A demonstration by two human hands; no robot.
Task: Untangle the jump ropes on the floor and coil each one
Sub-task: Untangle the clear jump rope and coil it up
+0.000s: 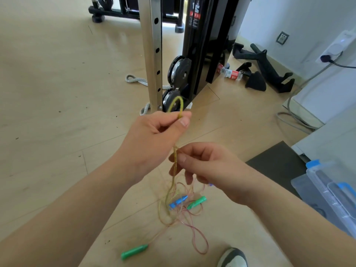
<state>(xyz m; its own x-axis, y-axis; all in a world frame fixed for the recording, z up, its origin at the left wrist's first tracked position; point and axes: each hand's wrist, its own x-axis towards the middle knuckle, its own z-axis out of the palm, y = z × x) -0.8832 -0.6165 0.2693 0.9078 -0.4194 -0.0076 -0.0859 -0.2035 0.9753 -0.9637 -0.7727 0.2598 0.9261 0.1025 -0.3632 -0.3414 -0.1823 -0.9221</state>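
My left hand (154, 139) pinches a doubled loop of the yellow-green jump rope (176, 105) and holds it up, so the rope hangs down from it. Just below, my right hand (208, 166) pinches the same hanging strands between thumb and fingers. Under the hands a tangle of yellow-green and thin pink rope (181, 209) lies on the wooden floor. A blue handle (178, 202) and a green handle (196, 202) sit in the tangle. Another green handle (134, 251) lies apart at the lower left.
A steel and black cable machine (181, 54) stands ahead, with a grey braided rope (134, 79) at its base. A plastic bottle (229, 72) and black bar attachments (265, 70) lie by the wall. A clear storage box (331, 191) sits right. A shoe (233, 258) shows at the bottom.
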